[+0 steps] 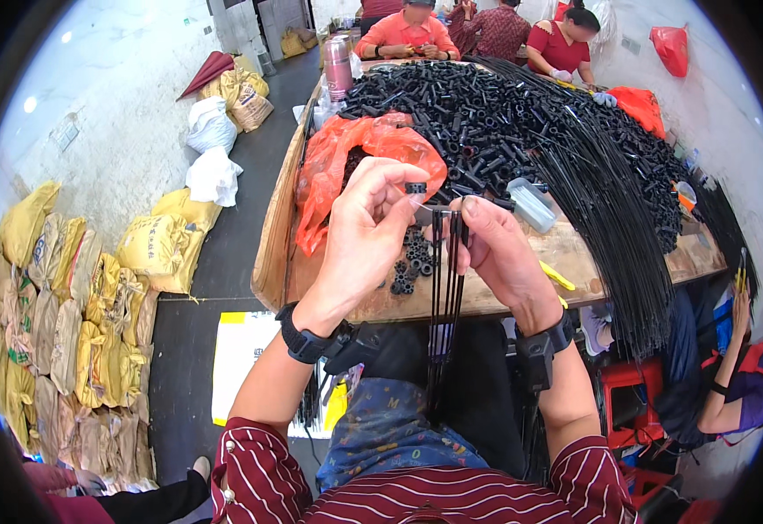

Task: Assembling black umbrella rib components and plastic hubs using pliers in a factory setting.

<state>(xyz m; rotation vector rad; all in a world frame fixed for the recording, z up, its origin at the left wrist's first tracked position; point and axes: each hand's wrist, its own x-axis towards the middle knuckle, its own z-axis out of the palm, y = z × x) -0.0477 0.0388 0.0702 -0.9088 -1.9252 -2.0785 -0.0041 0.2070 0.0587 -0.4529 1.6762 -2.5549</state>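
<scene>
My left hand (362, 229) pinches a small black ribbed plastic piece (415, 188) between thumb and fingertips. Just to its right, my right hand (505, 253) is closed on the upper ends of several thin black rods (442, 314), which hang down past the table edge toward my lap. The two hands are close together, with the plastic piece a little above and left of the rod tops. Beneath them, several small black ring-like pieces (414, 253) lie on the wooden table (372, 306). An open red plastic bag (313, 192) lies beside my left hand.
A large heap of black tubular parts (477, 113) covers the far table. Long black rods (604, 218) droop over its right side. A clear plastic box (531, 206) and yellow-handled tool (557, 276) lie nearby. Co-workers sit at the far end and right. Sacks (163, 244) stand left.
</scene>
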